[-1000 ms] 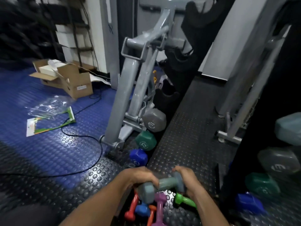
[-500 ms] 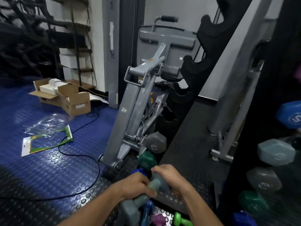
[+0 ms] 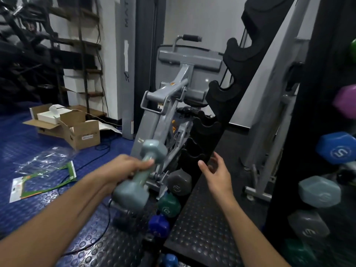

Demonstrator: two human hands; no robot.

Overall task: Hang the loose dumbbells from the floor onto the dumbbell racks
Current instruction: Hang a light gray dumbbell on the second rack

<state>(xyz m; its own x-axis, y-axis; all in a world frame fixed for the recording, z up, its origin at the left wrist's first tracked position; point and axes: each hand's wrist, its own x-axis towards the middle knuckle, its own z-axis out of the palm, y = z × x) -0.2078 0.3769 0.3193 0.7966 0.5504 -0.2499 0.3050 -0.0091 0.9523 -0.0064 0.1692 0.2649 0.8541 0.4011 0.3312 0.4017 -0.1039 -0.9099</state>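
My left hand (image 3: 127, 167) grips the grey-green hexagonal dumbbell (image 3: 140, 176); my right hand (image 3: 216, 173), fingers spread, hovers near the black notched rack (image 3: 217, 120).

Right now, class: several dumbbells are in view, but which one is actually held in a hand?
The pale grey-green dumbbell: the left hand grips its handle and it is off the floor, while the grey, green and blue ones sit in the rack.

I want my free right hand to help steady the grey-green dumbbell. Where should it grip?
Probably the upper head, coming from the right. The left hand already wraps the handle, the dumbbell tilts up toward the rack, and the open right hand is beside that head.
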